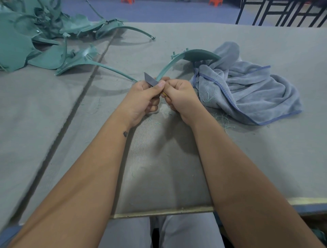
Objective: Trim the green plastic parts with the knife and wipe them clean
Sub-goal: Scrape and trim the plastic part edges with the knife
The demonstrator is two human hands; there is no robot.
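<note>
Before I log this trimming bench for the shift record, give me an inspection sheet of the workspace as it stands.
Surface: grey felt-covered table, a dark seam running diagonally across its left part.
Job's things: knife blade up in the left hand; curved green part held at its near end by the right hand, its far end lying over the blue-grey cloth.
Clutter: heap of green plastic pieces at far left; fine green shavings near the hands and cloth.
Grippers: both hands curled, close together.
Cables: nothing seen.
Surroundings: blue floor, black metal frame at far right, orange objects beyond the table.
</note>
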